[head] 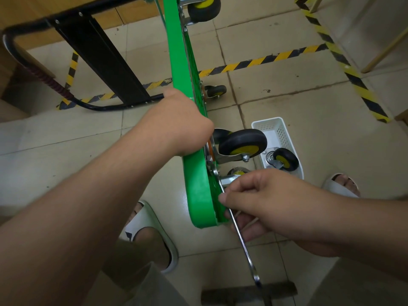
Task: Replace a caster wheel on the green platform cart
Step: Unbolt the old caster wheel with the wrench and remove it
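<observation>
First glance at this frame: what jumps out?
The green cart stands tipped on its edge mid-frame, gripped by the left hand. Lower down, the right hand holds a wrench at a caster mount. A loose caster lies in the white basket on the floor to the right.

Beige tile floor (287, 89) with yellow-black hazard tape (254, 62) running across its far side, white slippers (152, 219) near the bottom edge.
</observation>
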A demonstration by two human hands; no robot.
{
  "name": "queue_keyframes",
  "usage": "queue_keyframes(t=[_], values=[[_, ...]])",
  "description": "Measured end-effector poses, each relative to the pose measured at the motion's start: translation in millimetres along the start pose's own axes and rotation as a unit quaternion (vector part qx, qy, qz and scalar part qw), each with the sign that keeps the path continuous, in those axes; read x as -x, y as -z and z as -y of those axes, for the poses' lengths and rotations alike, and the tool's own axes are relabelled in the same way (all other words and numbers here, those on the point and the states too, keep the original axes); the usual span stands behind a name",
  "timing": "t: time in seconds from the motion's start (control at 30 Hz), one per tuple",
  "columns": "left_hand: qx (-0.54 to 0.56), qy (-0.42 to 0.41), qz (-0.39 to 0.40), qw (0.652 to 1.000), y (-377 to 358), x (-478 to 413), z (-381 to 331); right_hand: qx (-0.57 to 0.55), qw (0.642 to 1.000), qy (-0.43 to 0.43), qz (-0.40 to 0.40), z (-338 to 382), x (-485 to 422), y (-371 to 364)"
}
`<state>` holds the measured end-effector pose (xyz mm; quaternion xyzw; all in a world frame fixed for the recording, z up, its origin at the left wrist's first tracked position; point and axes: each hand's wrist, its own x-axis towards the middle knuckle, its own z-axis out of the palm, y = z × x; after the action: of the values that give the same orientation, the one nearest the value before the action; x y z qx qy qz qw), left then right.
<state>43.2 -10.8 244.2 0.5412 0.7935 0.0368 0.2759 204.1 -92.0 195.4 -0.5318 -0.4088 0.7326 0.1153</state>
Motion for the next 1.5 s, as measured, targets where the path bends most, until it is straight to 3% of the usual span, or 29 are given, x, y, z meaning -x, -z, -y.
queue_keyframes(t=[0.33, 0.7, 0.93, 1.5], values=[[-0.015, 0.006, -0.010, 1.000, -1, -2, 0, -0.034, 0.999, 0.013, 0.019, 11, -7, 0], [-0.012, -0.001, -0.008, 1.000, 0, -2, 1, 0.068, 0.993, 0.080, -0.051, -10, -36, 4], [-0.004, 0.003, -0.001, 1.000, 1, 0, 1, 0.102, 0.988, 0.106, -0.055, -14, -41, 5], [-0.006, -0.003, 0.002, 1.000, 1, 0, 0, 0.075, 0.997, 0.032, -0.007, -11, -10, 4]])
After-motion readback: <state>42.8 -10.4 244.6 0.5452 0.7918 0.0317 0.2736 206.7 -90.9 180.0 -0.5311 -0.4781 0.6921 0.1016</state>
